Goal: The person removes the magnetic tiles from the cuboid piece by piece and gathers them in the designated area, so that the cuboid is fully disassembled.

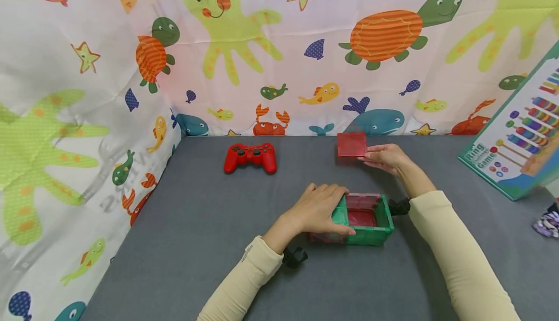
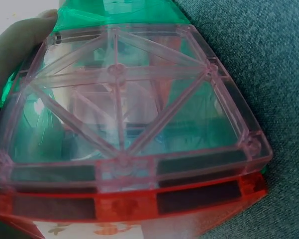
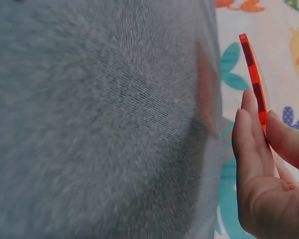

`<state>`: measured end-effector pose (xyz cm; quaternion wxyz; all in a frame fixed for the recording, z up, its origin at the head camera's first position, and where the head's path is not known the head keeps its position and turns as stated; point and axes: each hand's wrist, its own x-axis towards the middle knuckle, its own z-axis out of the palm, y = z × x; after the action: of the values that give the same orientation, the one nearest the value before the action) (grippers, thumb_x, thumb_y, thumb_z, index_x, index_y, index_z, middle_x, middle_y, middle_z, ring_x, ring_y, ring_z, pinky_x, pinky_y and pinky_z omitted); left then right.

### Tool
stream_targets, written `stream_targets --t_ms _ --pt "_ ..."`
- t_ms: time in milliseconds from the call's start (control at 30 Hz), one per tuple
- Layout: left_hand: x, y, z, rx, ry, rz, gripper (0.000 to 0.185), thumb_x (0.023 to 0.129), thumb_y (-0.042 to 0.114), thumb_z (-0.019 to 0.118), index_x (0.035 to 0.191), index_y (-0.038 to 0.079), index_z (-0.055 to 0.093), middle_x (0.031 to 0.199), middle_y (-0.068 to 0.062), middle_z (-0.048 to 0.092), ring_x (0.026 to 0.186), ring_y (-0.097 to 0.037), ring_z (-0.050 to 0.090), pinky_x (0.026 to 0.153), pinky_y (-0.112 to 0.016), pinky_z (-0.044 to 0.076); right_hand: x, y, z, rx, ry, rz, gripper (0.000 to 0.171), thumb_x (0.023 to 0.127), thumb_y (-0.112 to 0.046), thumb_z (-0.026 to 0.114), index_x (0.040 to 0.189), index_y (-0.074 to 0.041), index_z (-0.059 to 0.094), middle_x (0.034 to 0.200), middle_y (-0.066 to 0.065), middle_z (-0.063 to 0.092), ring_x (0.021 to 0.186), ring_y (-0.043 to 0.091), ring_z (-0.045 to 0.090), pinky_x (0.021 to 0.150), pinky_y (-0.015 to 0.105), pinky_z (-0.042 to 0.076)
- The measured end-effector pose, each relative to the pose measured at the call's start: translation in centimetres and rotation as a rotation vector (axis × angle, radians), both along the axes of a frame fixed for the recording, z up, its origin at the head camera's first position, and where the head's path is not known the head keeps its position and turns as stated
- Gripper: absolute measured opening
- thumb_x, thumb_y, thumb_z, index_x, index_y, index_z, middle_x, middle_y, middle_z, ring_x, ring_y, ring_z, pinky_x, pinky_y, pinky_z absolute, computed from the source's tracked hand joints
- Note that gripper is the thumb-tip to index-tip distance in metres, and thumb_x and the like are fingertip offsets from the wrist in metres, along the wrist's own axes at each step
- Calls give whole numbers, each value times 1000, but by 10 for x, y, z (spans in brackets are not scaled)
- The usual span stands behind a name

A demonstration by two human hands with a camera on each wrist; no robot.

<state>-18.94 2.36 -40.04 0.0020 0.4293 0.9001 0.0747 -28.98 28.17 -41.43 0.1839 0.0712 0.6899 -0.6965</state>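
Observation:
A box built of see-through plastic tiles (image 1: pixel 369 237), green, pink and red, stands on the grey cloth with part of its top uncovered. My left hand (image 1: pixel 315 209) grips its left part from above, fingers at the far side and thumb along the near one. In the left wrist view, a pale pink tile with crossed ribs (image 2: pixel 117 75) fills the near end, above a red tile edge (image 2: pixel 127 205). Beyond the box, my right hand (image 1: pixel 386 158) pinches a red square tile (image 1: pixel 351 144) by its edge. The right wrist view has that tile (image 3: pixel 253 79) edge-on, between thumb and fingers.
A red game controller (image 1: pixel 250 159) lies at the back, left of the hands. On the right a ring game carton (image 1: pixel 506 165) leans at an angle, with a small purple-and-white item (image 1: pixel 547 225) near it. Printed cloth (image 1: pixel 271 34) hangs behind and along the left side.

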Motion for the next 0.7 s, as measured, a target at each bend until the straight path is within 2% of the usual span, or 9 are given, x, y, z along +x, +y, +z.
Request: stream_targets --t_ms 233,467,567,700 --pt "3 2 -2 -5 24 -9 82 68 75 56 128 22 43 121 9 52 101 -8 51 75 -27 33 -15 -3 -12 -12 -63 -36 53 93 6 41 139 16 17 76 -3 64 75 6 67 84 27 50" --pt "2 1 -2 -1 27 -17 81 69 74 56 129 21 43 122 8 52 104 -8 50 77 -28 34 -19 -6 -21 38 -7 -37 52 92 5 45 135 20 20 72 -6 65 69 3 66 74 21 52" --pt "1 0 -1 -1 24 -13 81 69 74 56 129 21 43 123 8 52 105 -8 50 78 -28 34 -20 -7 -23 111 63 -32 49 92 3 47 131 23 26 72 -5 66 67 2 66 70 20 52" --pt "-1 -1 -2 0 22 -7 81 69 74 56 129 22 42 123 8 52 105 -9 50 77 -28 34 -21 -10 -26 319 172 -37 42 91 -3 53 121 24 43 73 1 69 61 1 65 64 22 53"
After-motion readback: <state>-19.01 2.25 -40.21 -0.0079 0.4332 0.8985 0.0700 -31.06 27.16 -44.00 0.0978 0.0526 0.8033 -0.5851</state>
